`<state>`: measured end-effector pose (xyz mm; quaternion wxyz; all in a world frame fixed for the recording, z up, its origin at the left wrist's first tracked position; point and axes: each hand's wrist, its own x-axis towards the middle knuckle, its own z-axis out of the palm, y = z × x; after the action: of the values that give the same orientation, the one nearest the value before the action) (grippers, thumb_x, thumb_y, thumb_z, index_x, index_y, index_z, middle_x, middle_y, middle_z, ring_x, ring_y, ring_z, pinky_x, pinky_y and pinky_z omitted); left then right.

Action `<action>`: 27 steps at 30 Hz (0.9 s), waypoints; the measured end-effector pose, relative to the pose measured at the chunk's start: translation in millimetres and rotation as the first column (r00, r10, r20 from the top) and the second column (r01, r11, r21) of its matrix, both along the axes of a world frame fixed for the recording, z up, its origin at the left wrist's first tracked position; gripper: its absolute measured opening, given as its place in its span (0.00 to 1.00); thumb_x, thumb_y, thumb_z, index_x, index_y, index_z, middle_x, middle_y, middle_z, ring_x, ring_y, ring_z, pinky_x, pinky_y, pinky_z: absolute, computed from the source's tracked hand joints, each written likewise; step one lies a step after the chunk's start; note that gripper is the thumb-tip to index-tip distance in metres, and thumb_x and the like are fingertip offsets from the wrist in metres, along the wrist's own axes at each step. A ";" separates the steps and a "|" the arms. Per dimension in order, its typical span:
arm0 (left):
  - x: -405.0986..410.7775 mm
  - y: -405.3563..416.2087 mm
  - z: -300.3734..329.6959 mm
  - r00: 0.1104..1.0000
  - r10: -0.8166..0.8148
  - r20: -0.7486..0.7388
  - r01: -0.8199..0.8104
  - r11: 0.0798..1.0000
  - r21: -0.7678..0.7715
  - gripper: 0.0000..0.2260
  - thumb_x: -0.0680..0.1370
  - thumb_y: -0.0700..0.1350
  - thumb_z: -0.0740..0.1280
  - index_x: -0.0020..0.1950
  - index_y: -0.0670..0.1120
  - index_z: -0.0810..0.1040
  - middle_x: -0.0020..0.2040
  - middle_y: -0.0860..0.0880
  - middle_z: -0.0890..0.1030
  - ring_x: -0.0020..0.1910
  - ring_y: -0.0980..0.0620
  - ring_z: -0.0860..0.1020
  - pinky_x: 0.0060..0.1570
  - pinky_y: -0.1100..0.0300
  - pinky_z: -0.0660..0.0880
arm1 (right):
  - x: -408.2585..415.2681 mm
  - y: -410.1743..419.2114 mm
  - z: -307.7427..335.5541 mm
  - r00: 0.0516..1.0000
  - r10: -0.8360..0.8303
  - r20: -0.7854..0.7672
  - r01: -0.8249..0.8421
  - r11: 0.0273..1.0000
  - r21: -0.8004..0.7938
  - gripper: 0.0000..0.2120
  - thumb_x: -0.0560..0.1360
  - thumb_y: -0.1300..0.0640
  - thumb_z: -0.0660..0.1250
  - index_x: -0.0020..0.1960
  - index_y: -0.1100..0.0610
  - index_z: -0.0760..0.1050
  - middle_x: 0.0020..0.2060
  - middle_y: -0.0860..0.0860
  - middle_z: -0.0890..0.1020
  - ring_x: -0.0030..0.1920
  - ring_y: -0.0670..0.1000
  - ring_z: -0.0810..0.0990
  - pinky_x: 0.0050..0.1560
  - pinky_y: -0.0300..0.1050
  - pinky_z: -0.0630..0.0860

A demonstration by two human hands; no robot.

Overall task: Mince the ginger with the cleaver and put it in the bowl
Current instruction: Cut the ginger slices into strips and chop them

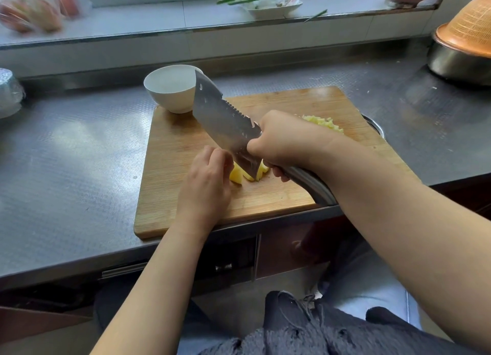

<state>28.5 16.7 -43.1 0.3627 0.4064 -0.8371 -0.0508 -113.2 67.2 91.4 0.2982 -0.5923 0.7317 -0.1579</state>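
Dark clothing fills the bottom edge, below a steel counter carrying a wooden board; a tiled sill runs behind the counter. White bowl on the board's far left corner, nothing visible inside; metal basin far right of the board under an upturned orange strainer. Right hand wraps the cleaver handle, blade edge down in the ginger at board centre; left hand, fingers curled, steadies the ginger, minced pile behind the right hand.
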 end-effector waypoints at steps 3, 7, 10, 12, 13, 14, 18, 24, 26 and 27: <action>-0.4 0.2 0.6 1.000 -0.002 0.016 0.002 1.000 0.014 0.05 0.75 0.34 0.65 0.48 0.42 0.74 0.46 0.45 0.75 0.43 0.46 0.72 0.42 0.54 0.71 | 1.1 -1.1 -0.1 1.000 0.003 -0.014 -0.002 1.000 0.011 0.09 0.79 0.62 0.60 0.40 0.59 0.68 0.30 0.55 0.76 0.23 0.49 0.75 0.24 0.41 0.74; 0.0 0.6 0.9 0.999 0.002 0.038 -0.004 0.999 0.036 0.05 0.75 0.34 0.65 0.48 0.43 0.73 0.46 0.46 0.74 0.44 0.48 0.71 0.42 0.55 0.71 | 1.7 -2.9 0.0 1.000 -0.001 -0.025 0.001 1.000 0.016 0.09 0.78 0.63 0.60 0.40 0.60 0.69 0.29 0.56 0.76 0.22 0.50 0.75 0.24 0.41 0.75; -0.2 0.5 1.5 0.999 0.008 0.050 -0.010 0.999 0.046 0.06 0.75 0.34 0.65 0.48 0.44 0.73 0.46 0.47 0.74 0.44 0.50 0.71 0.41 0.57 0.69 | 2.1 -4.1 -0.1 0.999 0.000 -0.032 0.001 1.000 0.024 0.07 0.79 0.62 0.60 0.42 0.61 0.70 0.31 0.56 0.77 0.24 0.50 0.75 0.24 0.41 0.75; -0.6 1.0 1.4 0.998 0.010 0.056 -0.013 0.999 0.050 0.06 0.75 0.35 0.65 0.48 0.44 0.73 0.46 0.48 0.74 0.44 0.51 0.70 0.41 0.58 0.68 | 2.9 -4.2 -0.1 0.999 0.002 -0.035 -0.001 1.000 0.028 0.04 0.79 0.62 0.60 0.46 0.62 0.71 0.31 0.56 0.77 0.24 0.50 0.76 0.24 0.41 0.75; -0.7 1.3 1.4 0.999 0.011 0.054 -0.014 0.999 0.050 0.06 0.75 0.35 0.65 0.48 0.44 0.73 0.46 0.48 0.74 0.44 0.51 0.70 0.41 0.58 0.68 | 3.1 -4.4 -0.3 0.999 0.000 -0.032 0.001 1.000 0.031 0.04 0.79 0.62 0.60 0.47 0.62 0.71 0.32 0.56 0.77 0.24 0.50 0.76 0.24 0.41 0.75; -0.8 1.8 1.5 0.999 0.013 0.047 -0.015 0.999 0.052 0.05 0.75 0.35 0.64 0.47 0.44 0.73 0.45 0.48 0.75 0.43 0.51 0.70 0.40 0.58 0.68 | 3.1 -4.5 -0.4 1.000 -0.002 -0.024 0.003 0.999 0.033 0.04 0.79 0.63 0.60 0.46 0.62 0.71 0.31 0.56 0.77 0.24 0.50 0.75 0.25 0.41 0.75; 0.3 1.9 1.8 0.999 0.023 0.032 -0.025 0.999 0.046 0.06 0.74 0.34 0.65 0.45 0.44 0.73 0.43 0.47 0.75 0.41 0.49 0.72 0.40 0.57 0.66 | 2.5 -5.7 -1.7 1.000 -0.005 0.002 0.005 0.999 0.045 0.07 0.78 0.63 0.61 0.41 0.61 0.70 0.31 0.56 0.76 0.23 0.50 0.75 0.26 0.42 0.76; 0.8 1.6 1.1 0.998 0.039 0.056 -0.041 0.998 0.037 0.08 0.73 0.32 0.66 0.45 0.45 0.73 0.42 0.47 0.76 0.40 0.47 0.72 0.39 0.57 0.65 | 3.8 -8.0 -2.2 1.000 0.005 -0.009 -0.004 0.998 0.065 0.05 0.79 0.62 0.62 0.43 0.61 0.70 0.32 0.56 0.77 0.23 0.49 0.75 0.25 0.41 0.75; 1.0 2.0 1.2 0.997 0.045 0.059 -0.047 0.998 0.033 0.08 0.73 0.32 0.66 0.45 0.44 0.74 0.42 0.47 0.76 0.40 0.47 0.72 0.39 0.57 0.65 | 4.8 -8.9 -2.9 1.000 0.009 -0.026 -0.007 0.998 0.068 0.07 0.79 0.62 0.61 0.42 0.60 0.69 0.32 0.56 0.77 0.23 0.49 0.75 0.24 0.40 0.75; 1.0 2.1 1.3 0.997 0.046 0.058 -0.048 0.998 0.032 0.08 0.73 0.32 0.66 0.45 0.44 0.74 0.42 0.47 0.76 0.40 0.47 0.72 0.40 0.57 0.65 | 5.4 -9.1 -3.1 0.999 0.011 -0.030 -0.009 0.998 0.068 0.06 0.79 0.62 0.61 0.43 0.60 0.70 0.32 0.56 0.76 0.23 0.49 0.75 0.24 0.40 0.75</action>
<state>29.5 18.8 -41.8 0.3328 0.4335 -0.8363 -0.0444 -107.8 58.1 88.3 0.3076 -0.5878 0.7382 -0.1224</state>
